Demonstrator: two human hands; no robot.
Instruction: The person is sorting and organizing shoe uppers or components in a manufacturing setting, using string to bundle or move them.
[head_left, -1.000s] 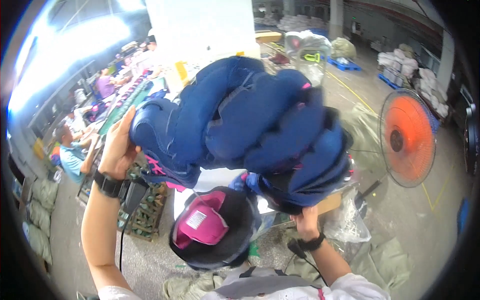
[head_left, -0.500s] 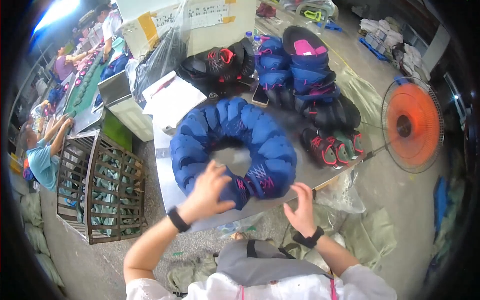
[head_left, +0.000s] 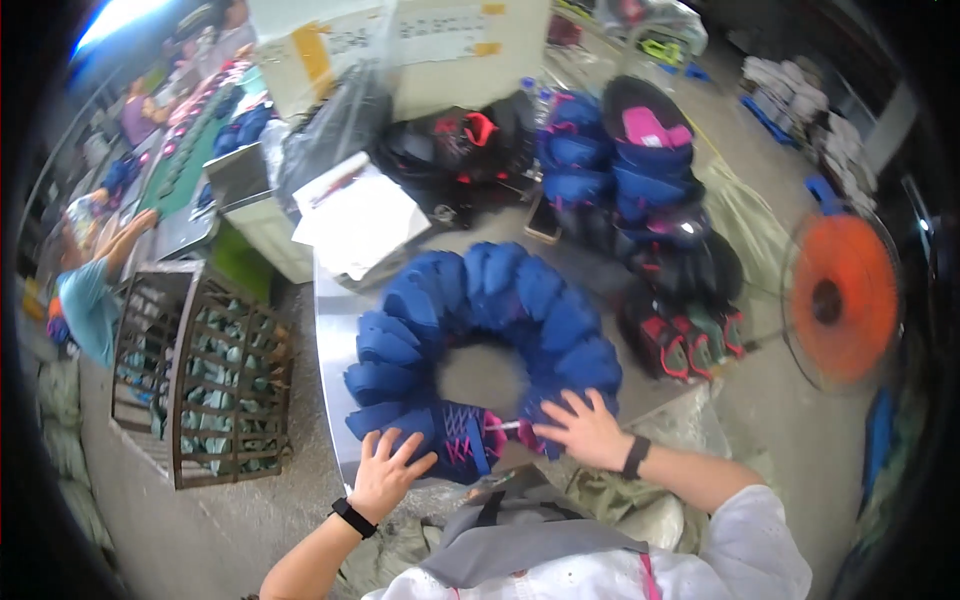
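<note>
Blue shoe uppers (head_left: 400, 340) nest into one another in a ring on the grey metal tabletop (head_left: 335, 380). At the near side the two ends of the ring meet, where a shoe upper with pink lacing (head_left: 465, 440) shows. My left hand (head_left: 385, 475), fingers spread, rests against the near left of the ring. On the near right my right hand (head_left: 588, 430) lies with its fingers spread over the ring's other end. Neither hand is closed round a shoe upper. The undersides of the uppers are hidden.
Papers with a pen (head_left: 365, 220), black shoes (head_left: 460, 150), a phone (head_left: 543, 220) and stacked blue and black uppers (head_left: 650, 185) sit along the table's far side. An orange fan (head_left: 845, 290) stands right. Left is a slatted crate (head_left: 200, 390) of greenish pieces; people work beyond.
Both hands have come down onto the near part of the ring, the left moving nearer me and the right inward. The ring appears lower in view, partly because the view has shifted.
</note>
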